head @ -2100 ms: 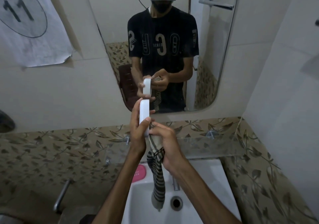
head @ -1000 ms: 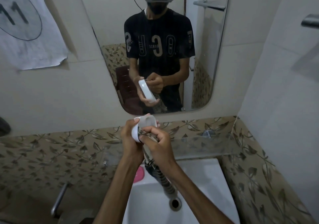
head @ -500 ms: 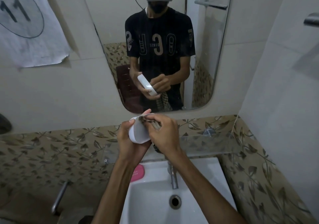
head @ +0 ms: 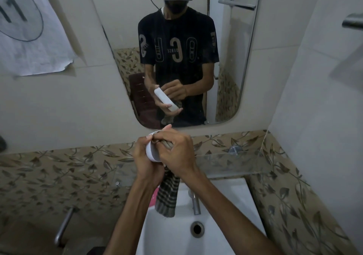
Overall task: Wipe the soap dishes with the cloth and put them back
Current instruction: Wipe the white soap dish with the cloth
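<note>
My left hand [head: 144, 159] grips a white soap dish [head: 151, 152] held up over the sink, its hollow side turned toward my right hand. My right hand [head: 175, 153] holds a bunched part of the striped cloth [head: 167, 195] and presses it into the dish. The cloth's loose end hangs down over the basin. A pink soap dish [head: 153, 197] sits on the sink's back left ledge, mostly hidden behind the cloth and my left forearm.
Below lies the white sink [head: 231, 221] with its tap [head: 195, 202] and drain [head: 197, 229]. A glass shelf [head: 235, 162] runs along the leaf-patterned wall. The mirror [head: 231, 62] shows a person holding the dish. A metal handle [head: 63, 227] is lower left.
The dish has been lowered from upright at chest height and tilted onto its side. My right hand has shifted over the dish's hollow with the cloth, rubbing across it.
</note>
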`<state>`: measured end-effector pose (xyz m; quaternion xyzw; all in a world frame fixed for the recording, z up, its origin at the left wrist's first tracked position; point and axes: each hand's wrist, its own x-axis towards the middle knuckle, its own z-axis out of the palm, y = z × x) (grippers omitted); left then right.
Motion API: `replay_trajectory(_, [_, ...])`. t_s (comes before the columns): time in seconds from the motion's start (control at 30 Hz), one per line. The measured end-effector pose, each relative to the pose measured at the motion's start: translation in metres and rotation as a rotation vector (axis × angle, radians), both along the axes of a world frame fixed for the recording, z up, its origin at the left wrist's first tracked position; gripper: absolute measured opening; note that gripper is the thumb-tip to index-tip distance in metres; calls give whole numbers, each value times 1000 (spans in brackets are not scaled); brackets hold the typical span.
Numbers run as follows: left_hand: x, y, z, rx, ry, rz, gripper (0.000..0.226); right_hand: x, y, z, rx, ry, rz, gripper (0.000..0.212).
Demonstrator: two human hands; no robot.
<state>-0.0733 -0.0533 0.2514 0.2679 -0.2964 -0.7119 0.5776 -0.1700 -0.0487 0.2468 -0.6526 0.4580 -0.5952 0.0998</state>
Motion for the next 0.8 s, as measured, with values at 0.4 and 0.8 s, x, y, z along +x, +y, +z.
replay_trajectory(0.4, [-6, -1, 11, -20, -26, 32, 74, -20, -10, 3, 164, 174, -195, 27])
replay_trajectory(0.8, [-19, -25, 4, -52, -19, 186, 51, -13, -10, 0, 293, -61, 6, 13])
